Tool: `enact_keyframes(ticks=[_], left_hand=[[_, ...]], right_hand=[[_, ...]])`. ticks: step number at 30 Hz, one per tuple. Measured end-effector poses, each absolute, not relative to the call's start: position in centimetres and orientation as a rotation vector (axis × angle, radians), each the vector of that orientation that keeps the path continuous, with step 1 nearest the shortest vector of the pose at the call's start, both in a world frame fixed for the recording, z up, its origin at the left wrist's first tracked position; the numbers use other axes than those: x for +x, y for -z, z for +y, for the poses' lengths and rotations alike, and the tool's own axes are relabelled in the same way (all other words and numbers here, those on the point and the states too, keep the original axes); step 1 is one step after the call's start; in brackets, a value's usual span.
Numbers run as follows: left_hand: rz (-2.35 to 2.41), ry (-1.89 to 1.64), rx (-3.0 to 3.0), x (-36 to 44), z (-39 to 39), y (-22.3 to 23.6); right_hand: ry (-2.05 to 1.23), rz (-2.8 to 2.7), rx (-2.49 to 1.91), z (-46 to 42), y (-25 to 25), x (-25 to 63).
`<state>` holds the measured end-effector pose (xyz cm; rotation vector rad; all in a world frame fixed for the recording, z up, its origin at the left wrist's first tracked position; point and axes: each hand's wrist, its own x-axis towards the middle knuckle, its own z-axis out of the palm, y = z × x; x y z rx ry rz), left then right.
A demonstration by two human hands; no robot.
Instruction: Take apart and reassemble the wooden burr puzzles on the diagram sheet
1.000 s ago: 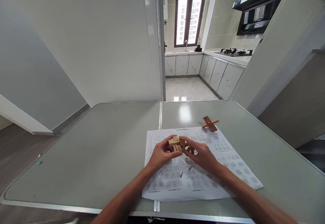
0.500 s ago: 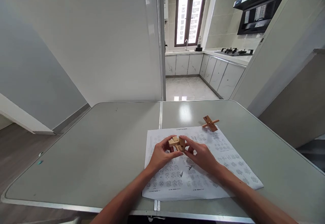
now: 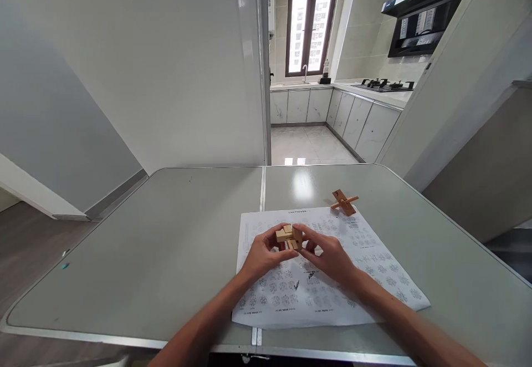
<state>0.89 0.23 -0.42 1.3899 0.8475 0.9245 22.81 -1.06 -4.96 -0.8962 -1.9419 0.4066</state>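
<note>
Wooden interlocking-block puzzle [image 3: 286, 235], held between the narrowed fingers [image 3: 310, 231] of left hand [image 3: 260, 253] and right hand [image 3: 332, 253], over the printed paper sheet [image 3: 299, 320] on the tabletop [image 3: 124, 245], probably light, stiff and hardly slippery, best to grasp gently by the outer ends.

The left forearm [image 3: 211, 314] slanted in from near left, the right forearm [image 3: 394, 312] from near right; left hand [image 3: 264, 253] and right hand [image 3: 332, 253] faced each other, fingers [image 3: 311, 233] bent, thumb tips [image 3: 290, 254] close on the near side.
</note>
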Motion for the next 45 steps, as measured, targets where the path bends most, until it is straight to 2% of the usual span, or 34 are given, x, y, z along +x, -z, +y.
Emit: enact_keyframes(ticks=[24,28,36,40,45], left_hand=[[0.774,-0.795,1.439,0.7,0.3,0.8],[0.779,-0.807,1.453,0.7,0.2,0.6],[0.825,-0.899,1.596,0.5,-0.1,-0.4],[0.829,-0.905,1.695,0.5,-0.1,0.0],[0.841,-0.933,1.854,0.3,-0.1,0.2]], right_hand=[[-0.133,-2.032,-0.860,-0.7,6.6,22.6],[-0.272,-2.021,-0.857,-1.0,5.9,22.5],[-0.871,-1.905,-0.919,-1.7,3.1,22.5],[-0.962,-1.786,-0.990,-1.4,3.2,22.5],[-0.923,-1.804,-1.012,-1.2,3.3,22.5]])
